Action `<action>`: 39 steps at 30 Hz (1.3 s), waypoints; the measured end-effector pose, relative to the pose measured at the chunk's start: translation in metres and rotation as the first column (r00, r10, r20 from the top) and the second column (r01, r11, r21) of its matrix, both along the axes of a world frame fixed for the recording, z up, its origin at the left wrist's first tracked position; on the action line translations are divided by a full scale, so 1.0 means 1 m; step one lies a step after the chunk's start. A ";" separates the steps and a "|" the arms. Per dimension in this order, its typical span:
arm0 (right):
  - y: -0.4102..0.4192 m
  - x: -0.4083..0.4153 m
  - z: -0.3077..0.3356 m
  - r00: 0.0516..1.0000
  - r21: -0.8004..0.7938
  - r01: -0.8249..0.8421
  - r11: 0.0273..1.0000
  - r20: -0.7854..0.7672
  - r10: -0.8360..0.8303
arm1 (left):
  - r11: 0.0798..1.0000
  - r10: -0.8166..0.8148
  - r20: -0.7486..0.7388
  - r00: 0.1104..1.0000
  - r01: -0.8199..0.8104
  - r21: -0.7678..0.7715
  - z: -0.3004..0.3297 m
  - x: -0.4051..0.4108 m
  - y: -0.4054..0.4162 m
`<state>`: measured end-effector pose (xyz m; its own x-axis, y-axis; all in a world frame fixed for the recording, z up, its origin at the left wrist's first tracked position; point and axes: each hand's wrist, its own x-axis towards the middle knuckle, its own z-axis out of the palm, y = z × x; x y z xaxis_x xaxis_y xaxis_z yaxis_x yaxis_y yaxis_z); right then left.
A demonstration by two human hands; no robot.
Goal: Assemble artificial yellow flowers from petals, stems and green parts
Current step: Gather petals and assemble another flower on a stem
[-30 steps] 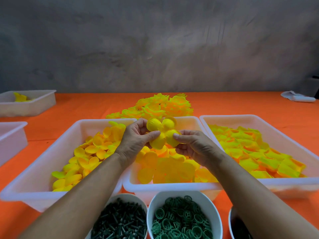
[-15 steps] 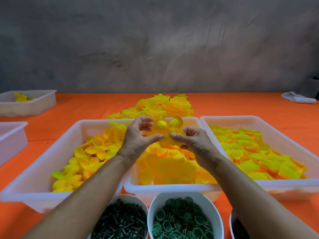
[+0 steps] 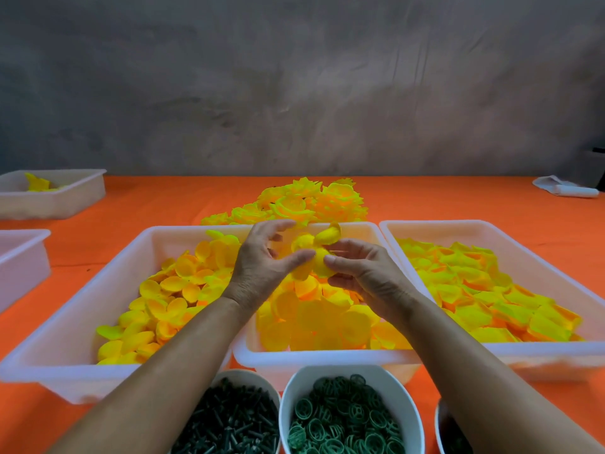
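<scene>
Left hand: the left hand (image 3: pixel 262 267) is raised over the middle tray, thumb pressed to the near side of a yellow petal cluster (image 3: pixel 314 250), the other fingers curled loosely above it.
Right hand: the right hand (image 3: pixel 363 273) meets it from the other side, thumb and curled fingers pinching the same cluster.
Petal cluster: held between both hands, above the far half of the middle tray; rounded yellow petals stick up between the fingers.
Middle tray: a white plastic tray (image 3: pixel 327 357) holding large round yellow petals.
Left tray: a white tray (image 3: pixel 65 365) just beside it, with smaller cupped yellow-orange petals.
Right tray: a white tray (image 3: pixel 550 352) on the other side, filled with yellow-green and orange petals.
Near bowls: a white bowl of dark green stems (image 3: pixel 229 424), and next to it a white bowl of green rings (image 3: pixel 343 421); a third bowl (image 3: pixel 440 427) shows only its edge.
Finished flowers: a heap of yellow flowers (image 3: pixel 311 201) behind the trays.
Surface: an orange tablecloth (image 3: pixel 157 204); two more white trays (image 3: pixel 52 198) at far left, a white cloth (image 3: pixel 563 188) at far right.
Room: a bare, mottled grey wall (image 3: pixel 294 86) directly behind the table.
</scene>
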<state>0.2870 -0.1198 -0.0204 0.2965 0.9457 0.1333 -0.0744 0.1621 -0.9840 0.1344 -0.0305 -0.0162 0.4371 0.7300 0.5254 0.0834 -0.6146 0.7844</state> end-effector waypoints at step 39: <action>0.000 -0.005 0.001 0.980 -0.088 0.158 0.984 0.135 -0.145 | 0.980 -0.195 -0.057 0.979 0.196 0.016 -0.005 0.002 0.000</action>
